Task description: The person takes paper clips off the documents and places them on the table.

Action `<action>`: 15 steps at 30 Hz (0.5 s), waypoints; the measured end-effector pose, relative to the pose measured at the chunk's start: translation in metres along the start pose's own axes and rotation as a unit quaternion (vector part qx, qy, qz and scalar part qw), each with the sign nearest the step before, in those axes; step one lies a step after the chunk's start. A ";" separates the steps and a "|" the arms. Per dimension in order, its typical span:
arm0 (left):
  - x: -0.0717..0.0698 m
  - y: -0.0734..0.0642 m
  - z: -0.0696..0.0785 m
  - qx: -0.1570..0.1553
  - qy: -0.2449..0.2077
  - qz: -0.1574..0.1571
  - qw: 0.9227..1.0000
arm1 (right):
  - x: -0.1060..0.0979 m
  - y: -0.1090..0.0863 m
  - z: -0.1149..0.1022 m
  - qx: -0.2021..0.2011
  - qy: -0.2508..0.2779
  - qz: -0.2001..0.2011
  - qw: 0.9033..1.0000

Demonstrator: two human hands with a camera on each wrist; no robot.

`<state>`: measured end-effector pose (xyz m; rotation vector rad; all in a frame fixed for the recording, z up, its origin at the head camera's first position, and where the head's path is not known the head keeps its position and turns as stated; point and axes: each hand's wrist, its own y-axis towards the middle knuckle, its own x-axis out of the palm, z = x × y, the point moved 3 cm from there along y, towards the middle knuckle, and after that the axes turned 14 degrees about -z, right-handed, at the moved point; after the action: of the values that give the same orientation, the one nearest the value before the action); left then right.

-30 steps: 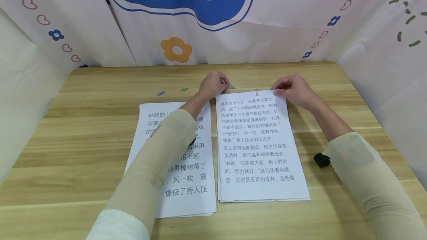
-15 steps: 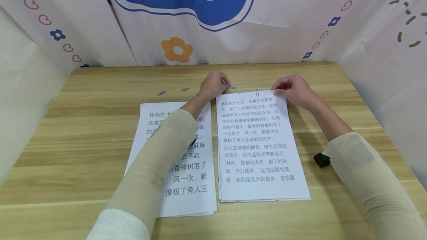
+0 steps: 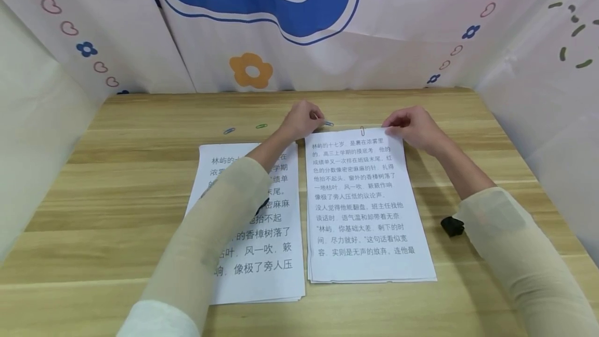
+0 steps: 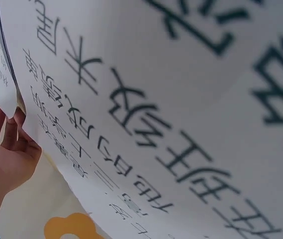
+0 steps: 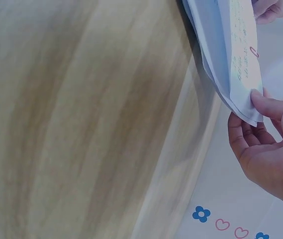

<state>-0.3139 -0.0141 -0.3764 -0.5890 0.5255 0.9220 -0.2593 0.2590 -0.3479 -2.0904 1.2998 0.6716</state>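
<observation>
A stack of printed paper sheets [image 3: 362, 207] lies on the right, with a red paper clip [image 3: 362, 131] on its top edge. My left hand [image 3: 303, 119] is at the stack's upper left corner; in the left wrist view its fingers [image 4: 12, 133] pinch the paper corner. Just beyond those fingertips a blue paper clip [image 3: 329, 124] shows; whether they touch it I cannot tell. My right hand [image 3: 412, 126] holds the upper right corner, thumb [image 5: 268, 103] on top and fingers beneath. The right wrist view shows this corner raised, with the sheets slightly fanned.
A second printed stack [image 3: 255, 285] lies to the left, partly under my left forearm. Behind it are another blue paper clip [image 3: 229, 131] and a green paper clip [image 3: 261, 126] on the wooden table [image 3: 117, 196]. A printed cloth [image 3: 374, 61] hangs along the back.
Both hands keep their grip on the corners. My left forearm has shifted slightly left, uncovering more text on the left stack. The head view has moved a little.
</observation>
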 end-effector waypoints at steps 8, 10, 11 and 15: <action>0.001 -0.011 0.002 0.016 -0.005 -0.034 0.999 | -0.001 -0.002 0.001 0.003 0.003 0.002 1.000; 0.000 -0.014 0.002 0.021 -0.008 -0.043 0.999 | -0.001 -0.002 0.000 0.002 0.004 0.003 1.000; 0.000 -0.016 0.002 0.025 -0.009 -0.048 0.999 | 0.000 -0.002 0.000 0.001 0.005 0.004 1.000; -0.001 -0.021 0.002 0.038 -0.010 -0.064 0.997 | 0.000 -0.003 0.000 0.001 0.009 0.004 1.000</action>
<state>-0.2965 -0.0236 -0.3694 -0.5378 0.4982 0.7828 -0.2568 0.2600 -0.3467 -2.0944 1.3192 0.6572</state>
